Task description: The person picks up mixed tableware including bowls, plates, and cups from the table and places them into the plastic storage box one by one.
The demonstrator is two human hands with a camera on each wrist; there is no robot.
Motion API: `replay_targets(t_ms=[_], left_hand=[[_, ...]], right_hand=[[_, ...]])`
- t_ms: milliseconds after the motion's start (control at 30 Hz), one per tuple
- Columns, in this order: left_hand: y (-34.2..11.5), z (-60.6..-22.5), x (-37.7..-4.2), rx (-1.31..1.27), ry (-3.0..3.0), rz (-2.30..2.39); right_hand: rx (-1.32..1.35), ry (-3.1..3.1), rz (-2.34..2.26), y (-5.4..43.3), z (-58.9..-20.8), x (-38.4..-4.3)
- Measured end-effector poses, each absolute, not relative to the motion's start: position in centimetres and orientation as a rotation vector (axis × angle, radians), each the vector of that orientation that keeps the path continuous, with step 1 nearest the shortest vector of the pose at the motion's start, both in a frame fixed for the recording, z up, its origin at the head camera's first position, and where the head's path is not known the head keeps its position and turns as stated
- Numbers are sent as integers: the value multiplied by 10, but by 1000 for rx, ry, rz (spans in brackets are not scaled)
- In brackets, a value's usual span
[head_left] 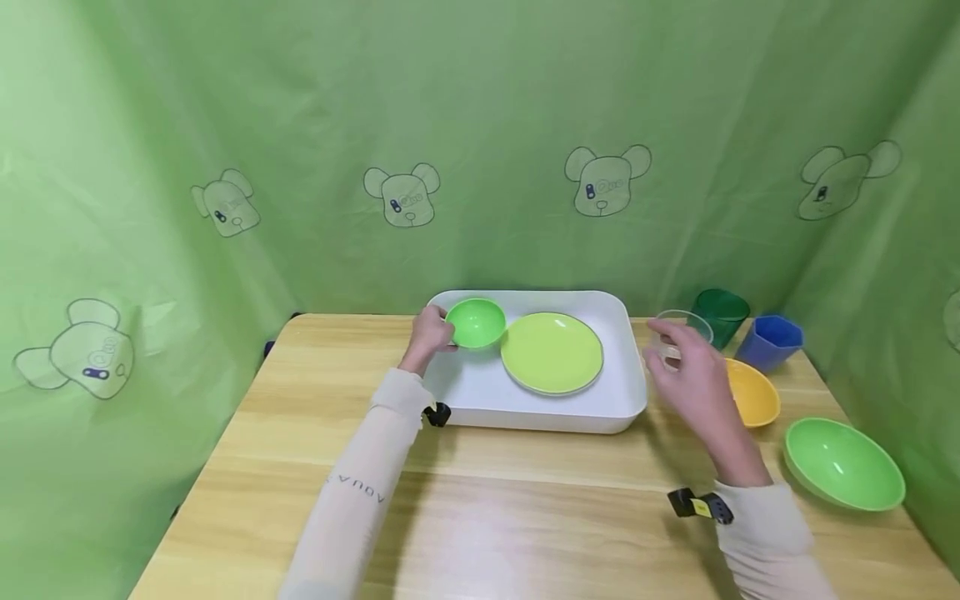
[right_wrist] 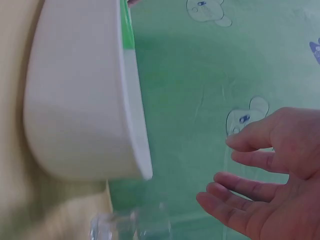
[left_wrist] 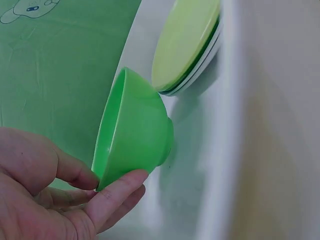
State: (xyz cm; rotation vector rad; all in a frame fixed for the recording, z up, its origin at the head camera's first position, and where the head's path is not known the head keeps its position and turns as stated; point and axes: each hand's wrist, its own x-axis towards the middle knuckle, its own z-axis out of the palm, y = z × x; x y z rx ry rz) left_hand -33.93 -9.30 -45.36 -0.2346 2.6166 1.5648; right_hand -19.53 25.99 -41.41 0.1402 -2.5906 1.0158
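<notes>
Left grip (head_left: 431, 329) pinches the small green bowl (head_left: 476, 323) left of the lime plate (head_left: 552, 353); right grip (head_left: 693, 371), empty, fingers parted, hangs nearer the clear cup (right_wrist: 117, 227).

Held bowl (head_left: 476, 323) smooth, glossy plastic; tabletop (head_left: 480, 508) glossy wood-grain.

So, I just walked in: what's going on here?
A person's left hand pinches a small green bowl at the left end of a white tub, in which a yellow-green plate lies. Their right hand, empty, is near a clear cup outside the tub. A dark green cup, blue cup, orange dish and larger green bowl stand on the table.
</notes>
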Motion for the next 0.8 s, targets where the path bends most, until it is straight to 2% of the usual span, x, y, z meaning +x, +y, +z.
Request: replay_targets(t_ms=[233,800], left_hand=[[-93,-457,-338,-238,2598,1547],[-95,-457,-337,-239,2597,1515]], right_hand=[[125,-2578,918,288,-426,-189],[-8,-2656,888,325,-429,-181]])
